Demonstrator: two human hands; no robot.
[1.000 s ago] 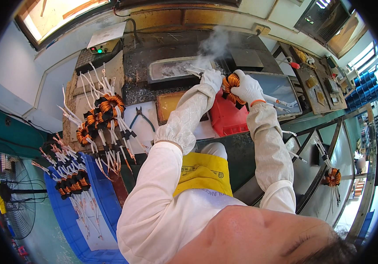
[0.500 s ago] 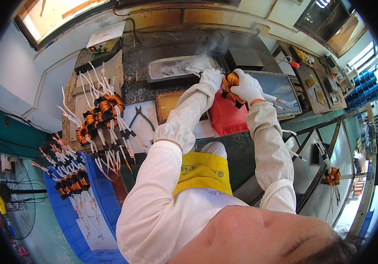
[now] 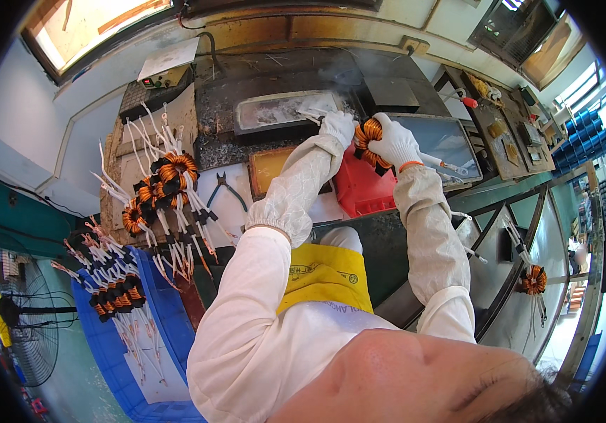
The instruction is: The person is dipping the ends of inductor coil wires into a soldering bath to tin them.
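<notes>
My right hand, in a white glove, is closed around a copper-wound toroidal coil with black bands. Pinched in my gloved left hand are the coil's white-sleeved leads, whose ends point left over a rectangular solder pot with a silvery, crusted surface. Whether the tips touch the metal I cannot tell. More sleeved leads stick out to the right behind my right hand. Under the coil stands a red plastic bin. A tray of amber material lies partly behind my left forearm.
Several coils are piled at the left, near green-handled cutters. A blue crate holds more coils. A fan stands far left. Right of my hands are a pale-surfaced tray and a dark metal block.
The lead ends have shifted slightly left and down over the solder pot. The smoke above it has thinned. Both hands keep their hold.
</notes>
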